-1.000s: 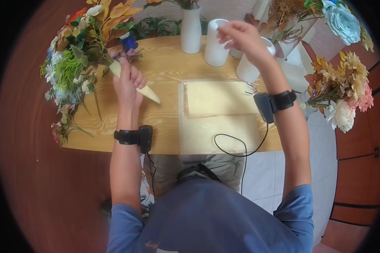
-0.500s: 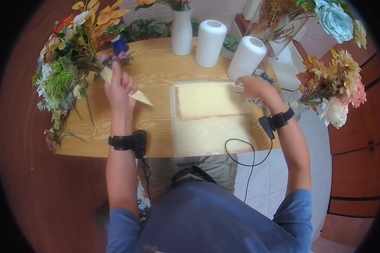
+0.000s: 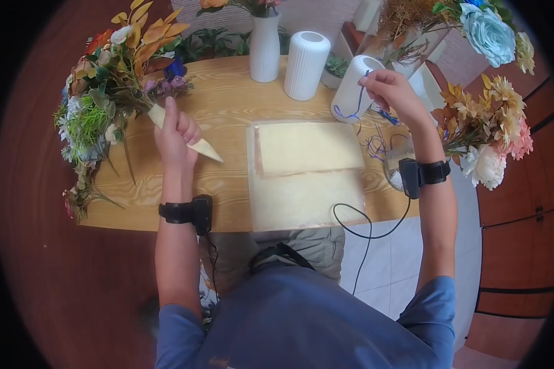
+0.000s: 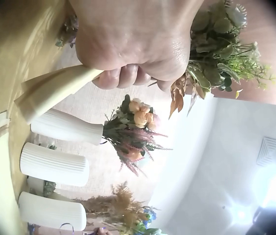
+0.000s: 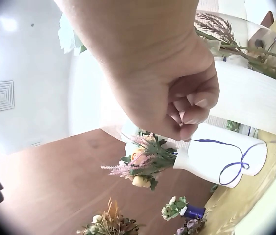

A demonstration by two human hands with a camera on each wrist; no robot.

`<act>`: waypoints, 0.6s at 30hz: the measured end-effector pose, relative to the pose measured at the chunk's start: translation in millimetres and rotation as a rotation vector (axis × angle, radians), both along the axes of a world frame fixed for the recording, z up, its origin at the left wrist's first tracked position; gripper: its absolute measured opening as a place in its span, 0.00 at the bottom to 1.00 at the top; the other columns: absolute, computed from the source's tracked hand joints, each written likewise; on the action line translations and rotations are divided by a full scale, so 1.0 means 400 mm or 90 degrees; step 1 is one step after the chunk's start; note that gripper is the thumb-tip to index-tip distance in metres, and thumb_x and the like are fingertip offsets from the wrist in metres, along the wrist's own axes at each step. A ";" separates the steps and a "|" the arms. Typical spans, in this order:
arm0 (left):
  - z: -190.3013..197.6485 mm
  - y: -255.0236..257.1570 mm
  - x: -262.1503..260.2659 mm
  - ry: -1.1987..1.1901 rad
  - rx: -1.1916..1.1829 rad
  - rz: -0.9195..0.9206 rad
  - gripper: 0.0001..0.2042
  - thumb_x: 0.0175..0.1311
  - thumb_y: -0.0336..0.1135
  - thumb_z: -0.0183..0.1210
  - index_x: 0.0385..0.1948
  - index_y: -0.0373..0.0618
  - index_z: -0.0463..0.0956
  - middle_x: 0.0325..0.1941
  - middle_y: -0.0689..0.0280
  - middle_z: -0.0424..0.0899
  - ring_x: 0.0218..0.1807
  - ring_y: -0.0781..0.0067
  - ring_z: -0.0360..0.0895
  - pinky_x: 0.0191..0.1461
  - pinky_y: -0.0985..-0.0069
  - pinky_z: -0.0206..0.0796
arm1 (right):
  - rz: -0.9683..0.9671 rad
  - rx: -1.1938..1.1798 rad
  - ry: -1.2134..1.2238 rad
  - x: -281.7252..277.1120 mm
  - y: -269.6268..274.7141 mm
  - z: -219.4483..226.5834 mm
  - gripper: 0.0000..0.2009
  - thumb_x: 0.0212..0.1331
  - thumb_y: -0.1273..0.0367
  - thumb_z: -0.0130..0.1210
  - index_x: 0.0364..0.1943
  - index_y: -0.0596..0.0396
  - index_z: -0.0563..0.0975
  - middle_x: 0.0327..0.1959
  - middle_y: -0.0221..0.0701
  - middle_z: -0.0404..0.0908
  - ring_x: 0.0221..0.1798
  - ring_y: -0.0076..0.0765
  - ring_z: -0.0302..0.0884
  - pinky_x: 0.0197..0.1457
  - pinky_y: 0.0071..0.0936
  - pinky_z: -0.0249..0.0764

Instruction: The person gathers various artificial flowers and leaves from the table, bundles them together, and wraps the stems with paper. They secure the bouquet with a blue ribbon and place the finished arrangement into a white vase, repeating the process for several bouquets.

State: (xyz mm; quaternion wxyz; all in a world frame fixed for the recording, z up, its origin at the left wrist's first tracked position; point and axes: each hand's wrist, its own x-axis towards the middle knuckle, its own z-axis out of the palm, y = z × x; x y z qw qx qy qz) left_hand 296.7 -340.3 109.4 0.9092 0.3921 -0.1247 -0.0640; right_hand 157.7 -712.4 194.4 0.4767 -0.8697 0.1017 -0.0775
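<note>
My left hand [image 3: 177, 134] grips the cream paper wrap [image 3: 207, 151] around the lower end of a large bouquet [image 3: 95, 80]. The wrap's pointed tail sticks out below the fist, and the mixed flowers and orange leaves spread to the far left. Over the back right of the table, my right hand [image 3: 399, 97] pinches a thin blue ribbon [image 5: 244, 165] between thumb and fingers. The ribbon dangles in a loop, seen in front of a white ribbed vase [image 3: 345, 92] in the head view. Several cream paper sheets [image 3: 311, 200] lie stacked flat between the hands.
More blue ribbon [image 3: 375, 147] lies tangled at the table's right side. Another ribbed vase [image 3: 306, 67] and a smooth white vase [image 3: 264, 52] with flowers stand at the back. Peach and white flowers [image 3: 489, 132] lean over the right edge. A black cable [image 3: 370, 237] hangs from the right wrist.
My right hand has gone from above the vases down to the ribbons at the table's right, then risen with a blue ribbon pinched. The left hand keeps its grip on the wrapped bouquet.
</note>
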 end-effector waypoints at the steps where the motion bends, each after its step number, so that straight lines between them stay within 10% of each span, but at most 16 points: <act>1: -0.001 0.000 0.000 0.001 -0.001 -0.002 0.18 0.70 0.42 0.51 0.19 0.53 0.57 0.12 0.77 0.50 0.11 0.85 0.48 0.13 0.83 0.39 | -0.016 0.038 -0.027 0.001 0.005 0.001 0.10 0.61 0.65 0.57 0.27 0.55 0.78 0.17 0.19 0.69 0.16 0.11 0.60 0.17 0.14 0.53; 18: 0.005 -0.003 -0.013 0.011 -0.001 -0.025 0.15 0.70 0.40 0.51 0.21 0.54 0.60 0.11 0.78 0.50 0.11 0.86 0.47 0.13 0.83 0.38 | 0.061 0.079 0.031 0.030 0.040 -0.067 0.09 0.60 0.64 0.59 0.31 0.56 0.80 0.19 0.19 0.73 0.19 0.13 0.64 0.20 0.15 0.59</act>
